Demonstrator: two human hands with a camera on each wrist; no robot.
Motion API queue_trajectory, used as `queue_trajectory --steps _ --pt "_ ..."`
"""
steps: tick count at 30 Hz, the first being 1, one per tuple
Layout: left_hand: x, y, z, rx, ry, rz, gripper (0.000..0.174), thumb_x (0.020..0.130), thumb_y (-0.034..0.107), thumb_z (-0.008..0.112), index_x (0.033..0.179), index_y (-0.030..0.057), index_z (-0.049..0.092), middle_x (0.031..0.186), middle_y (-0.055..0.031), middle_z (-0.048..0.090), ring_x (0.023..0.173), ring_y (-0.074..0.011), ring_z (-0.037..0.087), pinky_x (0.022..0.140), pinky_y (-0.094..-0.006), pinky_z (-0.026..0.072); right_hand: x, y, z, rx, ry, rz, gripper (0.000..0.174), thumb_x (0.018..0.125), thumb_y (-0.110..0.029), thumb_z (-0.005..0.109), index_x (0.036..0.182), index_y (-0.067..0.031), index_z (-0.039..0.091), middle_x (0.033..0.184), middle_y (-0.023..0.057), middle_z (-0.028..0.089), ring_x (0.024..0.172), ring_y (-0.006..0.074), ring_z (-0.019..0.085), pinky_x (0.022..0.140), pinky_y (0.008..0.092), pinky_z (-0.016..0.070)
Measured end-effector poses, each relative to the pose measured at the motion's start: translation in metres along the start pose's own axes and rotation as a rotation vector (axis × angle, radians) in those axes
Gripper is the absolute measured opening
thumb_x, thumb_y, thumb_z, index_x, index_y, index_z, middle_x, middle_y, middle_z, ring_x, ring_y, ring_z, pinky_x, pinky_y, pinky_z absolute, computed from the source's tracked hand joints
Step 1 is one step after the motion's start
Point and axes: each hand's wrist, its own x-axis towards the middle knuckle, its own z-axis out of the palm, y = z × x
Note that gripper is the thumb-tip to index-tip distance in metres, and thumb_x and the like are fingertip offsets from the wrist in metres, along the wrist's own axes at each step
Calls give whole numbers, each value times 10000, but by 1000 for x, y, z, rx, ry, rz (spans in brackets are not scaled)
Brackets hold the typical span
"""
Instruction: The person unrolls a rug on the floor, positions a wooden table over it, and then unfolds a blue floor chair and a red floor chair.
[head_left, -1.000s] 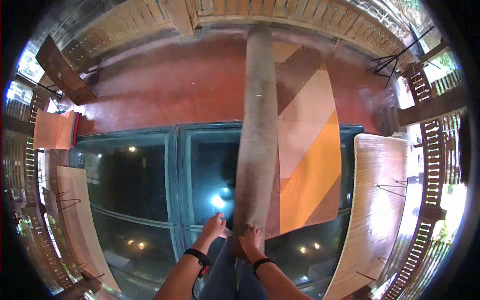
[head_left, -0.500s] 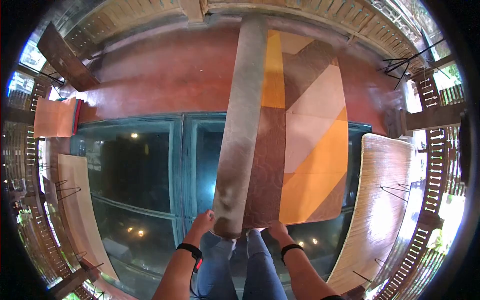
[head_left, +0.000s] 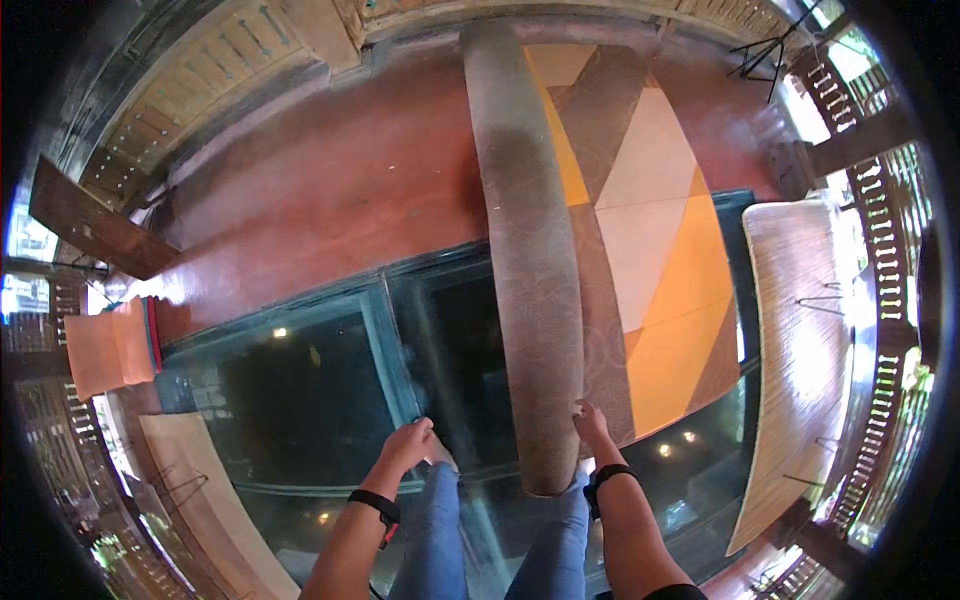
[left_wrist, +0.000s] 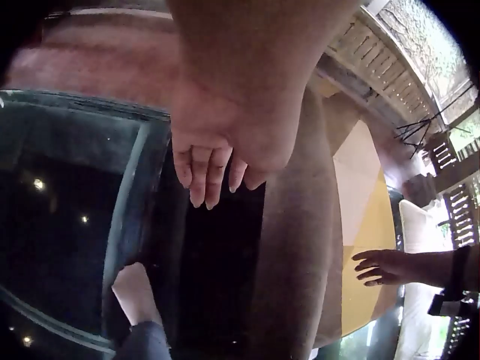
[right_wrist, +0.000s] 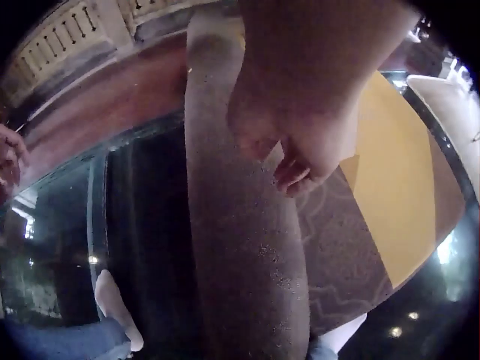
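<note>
Both sets of fingers [left_wrist: 199, 174] hang loosely open, empty — left hand [head_left: 406, 446] near, right hand [head_left: 594, 426] over the mat [head_left: 645, 240].

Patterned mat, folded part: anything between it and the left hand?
Nothing visible stands between the left hand and the mat's folded part. Dark glass shows in the gap; the left foot is down on it.

Partly rolled, patterned mat [head_left: 535, 280]

The mat [head_left: 665, 290] has orange, pink and brown patches.
</note>
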Motion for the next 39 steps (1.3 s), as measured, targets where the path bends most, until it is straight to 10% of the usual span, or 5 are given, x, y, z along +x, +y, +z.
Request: queue_trajectory --steps 13,28,31,35,39 --pt "79 -110 5 91 -69 -8 223 815 177 519 996 47 508 821 -156 624 781 -307 604 675 -376 469 69 3 76 -40 210 492 1134 528 -317 776 1370 -188 28 1356 151 271 1246 311 283 1005 504 225" --pt "108 -29 14 33 12 315 183 794 98 498 970 57 525 834 -142 591 785 -307 575 673 -399 463 -50 -115 208 -106 324 -157 570 712 -266 602 1209 -91 387 1014 140 441 1017 299 411 875 448 299" --pt "122 -32 8 140 15 365 184 807 115 480 977 60 521 956 -146 566 852 -311 557 699 -402 461 -29 -105 223 -75 114 -179 592 722 -301 593 1241 -131 364 1127 107 434 1088 302 384 915 461 273" --pt "136 -82 5 60 104 398 194 796 64 504 989 50 519 778 -128 582 708 -254 587 619 -338 463 34 -98 223 246 581 282 636 718 -462 602 1224 -122 419 1206 179 429 1172 332 357 962 494 256" --pt "113 -129 6 97 -7 304 194 804 71 488 995 45 512 742 -119 574 676 -261 573 617 -349 460 48 -64 252 595 75 287 673 692 -495 620 1192 -75 457 1023 195 558 1017 348 503 893 406 370"
